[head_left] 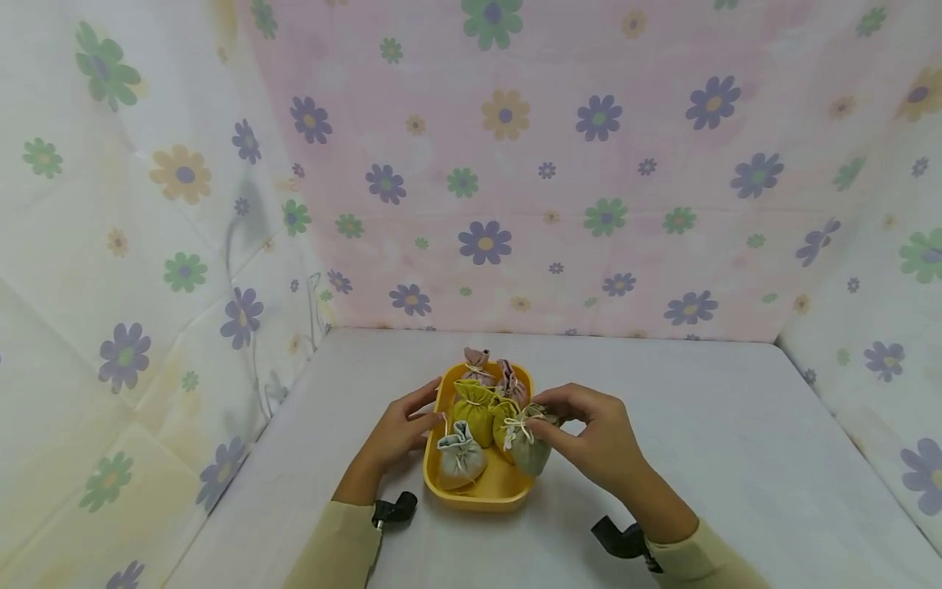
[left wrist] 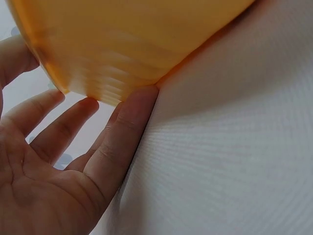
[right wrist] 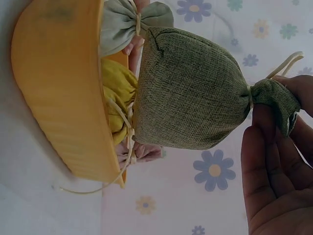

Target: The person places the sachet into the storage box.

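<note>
My right hand [head_left: 596, 429] pinches the gathered neck of a dark green drawstring pouch [right wrist: 190, 88]. The pouch hangs beside the right rim of a yellow plastic tray [head_left: 489, 501], overlapping that rim in the head view. At the tray's left side, my left hand [head_left: 397, 429] has its thumb over the rim, and its fingers [left wrist: 139, 110] lie against the outer wall. Inside the tray are a pale grey-green pouch [head_left: 462, 458] at the front, two yellow-green pouches [head_left: 474, 417] in the middle and two pink pouches [head_left: 478, 366] at the back.
The tray stands on a white-covered table [head_left: 699, 425]. Flower-printed cloth [head_left: 545, 164] hangs behind the table and along both sides. A black wrist camera [head_left: 393, 509] is strapped to the left wrist, another [head_left: 621, 540] to the right.
</note>
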Action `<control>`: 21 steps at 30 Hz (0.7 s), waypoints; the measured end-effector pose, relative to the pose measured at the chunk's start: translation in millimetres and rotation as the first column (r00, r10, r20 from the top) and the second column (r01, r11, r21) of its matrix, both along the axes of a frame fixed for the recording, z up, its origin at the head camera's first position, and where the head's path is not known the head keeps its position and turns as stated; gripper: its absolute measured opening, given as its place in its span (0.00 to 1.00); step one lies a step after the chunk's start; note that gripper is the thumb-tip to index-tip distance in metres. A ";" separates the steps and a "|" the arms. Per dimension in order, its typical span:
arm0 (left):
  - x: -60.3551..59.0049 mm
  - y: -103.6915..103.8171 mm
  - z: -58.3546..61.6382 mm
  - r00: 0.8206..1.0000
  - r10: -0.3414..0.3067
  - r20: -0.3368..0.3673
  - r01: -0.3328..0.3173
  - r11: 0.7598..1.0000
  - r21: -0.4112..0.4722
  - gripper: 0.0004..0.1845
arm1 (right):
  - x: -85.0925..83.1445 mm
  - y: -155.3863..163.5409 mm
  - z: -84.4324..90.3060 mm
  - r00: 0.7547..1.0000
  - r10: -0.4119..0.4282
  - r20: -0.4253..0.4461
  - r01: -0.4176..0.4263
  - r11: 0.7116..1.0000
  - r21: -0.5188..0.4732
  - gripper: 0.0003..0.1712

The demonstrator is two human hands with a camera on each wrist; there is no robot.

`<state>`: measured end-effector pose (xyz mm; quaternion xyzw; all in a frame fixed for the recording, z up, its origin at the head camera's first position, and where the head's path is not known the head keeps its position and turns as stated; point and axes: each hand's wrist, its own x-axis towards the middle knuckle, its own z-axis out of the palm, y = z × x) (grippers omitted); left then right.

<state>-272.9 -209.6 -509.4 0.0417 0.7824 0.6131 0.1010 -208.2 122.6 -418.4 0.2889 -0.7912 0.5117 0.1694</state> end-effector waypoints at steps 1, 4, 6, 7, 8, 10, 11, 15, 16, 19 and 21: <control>-0.5 -0.4 -0.8 1.000 0.000 0.000 0.000 1.000 0.001 0.37 | 0.3 -2.0 -0.5 1.000 0.003 0.014 -0.002 1.000 -0.001 0.14; -2.1 -1.2 -2.6 1.000 0.001 0.002 -0.001 1.000 0.001 0.37 | 1.3 -7.7 -3.4 0.999 -0.001 0.054 0.001 1.000 0.006 0.14; -2.9 -1.1 -3.1 1.000 0.000 0.001 0.000 1.000 0.001 0.37 | 2.1 -11.0 -5.9 0.997 -0.005 0.074 0.004 1.000 0.014 0.14; -3.1 -0.9 -3.2 1.000 -0.001 0.000 0.001 1.000 0.000 0.36 | 2.3 -12.5 -7.1 0.997 -0.006 0.082 0.005 1.000 0.017 0.14; -3.2 -0.6 -3.0 1.000 -0.001 -0.001 0.001 1.000 -0.001 0.37 | 2.5 -14.0 -8.3 0.996 -0.006 0.089 0.004 1.000 0.021 0.14; -2.9 0.1 -2.3 1.000 -0.002 -0.002 0.002 1.000 -0.001 0.36 | 2.7 -16.7 -10.9 0.995 0.003 0.103 -0.006 1.000 0.026 0.13; -2.6 0.5 -1.8 1.000 -0.002 -0.002 0.002 1.000 0.000 0.36 | 2.6 -17.9 -12.2 0.994 0.007 0.108 -0.010 0.999 0.031 0.13; -1.0 1.6 0.5 1.000 0.000 0.005 0.000 1.000 0.005 0.37 | 2.4 -21.9 -18.6 0.993 0.014 0.116 -0.020 0.998 0.054 0.12; -0.8 1.6 0.7 1.000 -0.001 0.007 0.001 1.000 0.007 0.37 | 2.1 -22.6 -20.3 0.993 0.012 0.115 -0.019 0.998 0.061 0.12; -0.7 1.3 0.3 1.000 0.001 0.010 -0.001 1.000 0.006 0.37 | 1.5 -24.2 -25.2 0.993 0.009 0.121 -0.018 0.997 0.075 0.12; -0.8 0.7 -0.4 1.000 0.003 0.010 -0.003 1.000 0.002 0.37 | 1.2 -25.1 -28.0 0.991 0.009 0.132 -0.020 0.996 0.083 0.12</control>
